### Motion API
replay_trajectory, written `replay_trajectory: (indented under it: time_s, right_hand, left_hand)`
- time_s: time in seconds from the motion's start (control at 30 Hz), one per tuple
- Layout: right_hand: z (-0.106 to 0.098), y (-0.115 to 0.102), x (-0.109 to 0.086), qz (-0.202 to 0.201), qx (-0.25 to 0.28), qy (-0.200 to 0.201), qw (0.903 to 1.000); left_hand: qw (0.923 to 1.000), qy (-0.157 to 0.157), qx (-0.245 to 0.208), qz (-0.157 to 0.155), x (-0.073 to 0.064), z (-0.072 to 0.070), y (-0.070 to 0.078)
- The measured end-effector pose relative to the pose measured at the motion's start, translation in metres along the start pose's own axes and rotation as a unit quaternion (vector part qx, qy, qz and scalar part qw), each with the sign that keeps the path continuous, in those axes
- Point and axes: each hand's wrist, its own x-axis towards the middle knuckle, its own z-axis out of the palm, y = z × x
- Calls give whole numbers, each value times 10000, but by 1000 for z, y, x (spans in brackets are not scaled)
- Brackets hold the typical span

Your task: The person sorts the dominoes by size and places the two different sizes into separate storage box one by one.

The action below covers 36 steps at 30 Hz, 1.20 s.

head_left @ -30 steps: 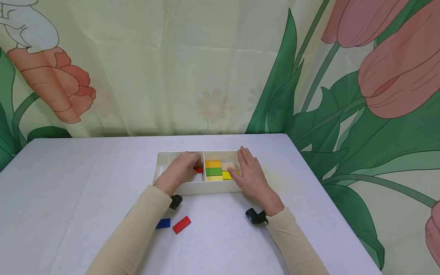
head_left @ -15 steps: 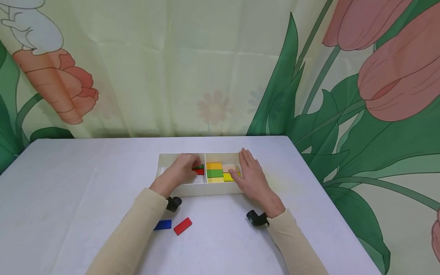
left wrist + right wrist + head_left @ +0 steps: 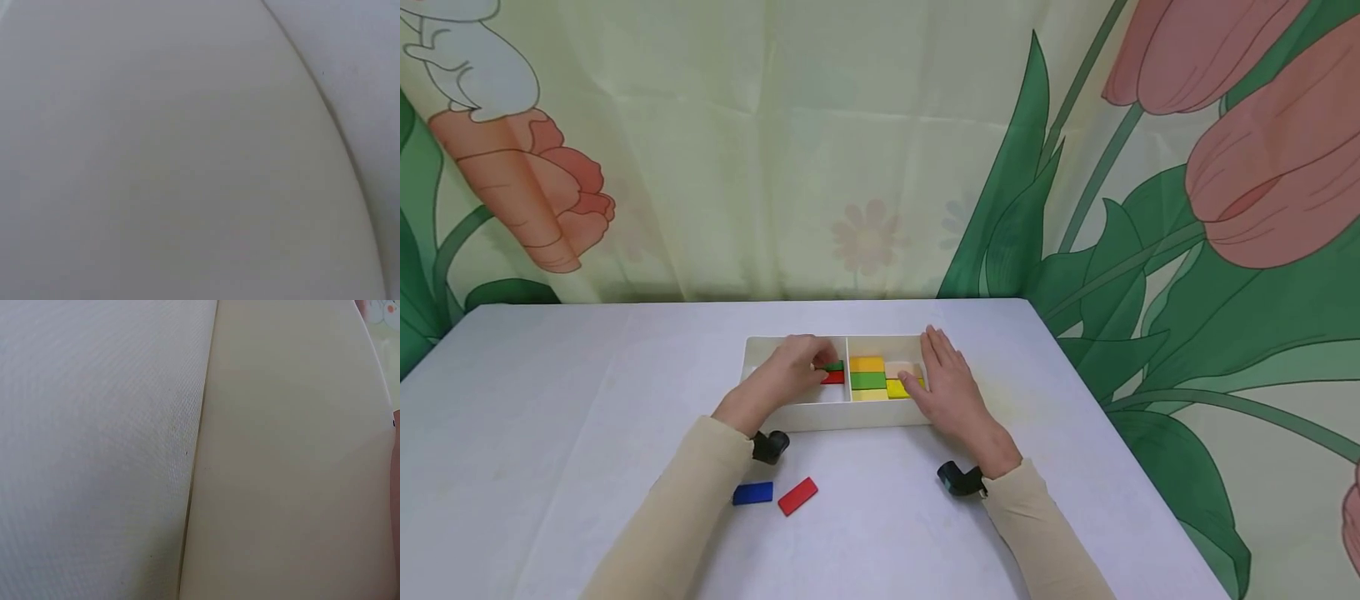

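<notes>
A white two-compartment box (image 3: 850,416) sits on the table. In its left compartment, a red block (image 3: 832,378) and a green block (image 3: 835,366) lie side by side against the divider. My left hand (image 3: 786,367) reaches in there, its curled fingers and thumb at the green block, partly covering it. My right hand (image 3: 953,383) rests with straight fingers along the box's right end, thumb over the right compartment. That compartment holds an orange block (image 3: 867,364), a light green block (image 3: 868,381), a bright yellow block (image 3: 898,389) and other pale blocks. Both wrist views show mainly the box wall (image 3: 206,162).
On the white tablecloth (image 3: 880,533) in front of the box lie a blue block (image 3: 752,493) and a loose red block (image 3: 797,497). A printed curtain (image 3: 700,167) hangs behind the table's far edge.
My left wrist and forearm have shifted slightly left, uncovering more of the blue block and of the green and red blocks in the box. My right hand stays in place.
</notes>
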Motion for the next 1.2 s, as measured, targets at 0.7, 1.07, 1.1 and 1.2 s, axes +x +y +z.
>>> replay_trajectory:
  time_s: [0.7,1.07,1.1,1.2]
  right_hand:
    - [3,3,-1,61,-4,13,10000]
    - [1,-2,0,15,-71,-21,10000]
    - [1,-2,0,26,-74,-16,10000]
    - [1,-2,1,40,-71,5,10000]
  left_hand:
    - [9931,912,-378,633,-74,-22,13]
    - [9881,991,-301,1134,-104,-26,25]
    - [9876,999,-270,1178,-106,-26,26]
    - [9867,991,-185,1277,-113,-23,27]
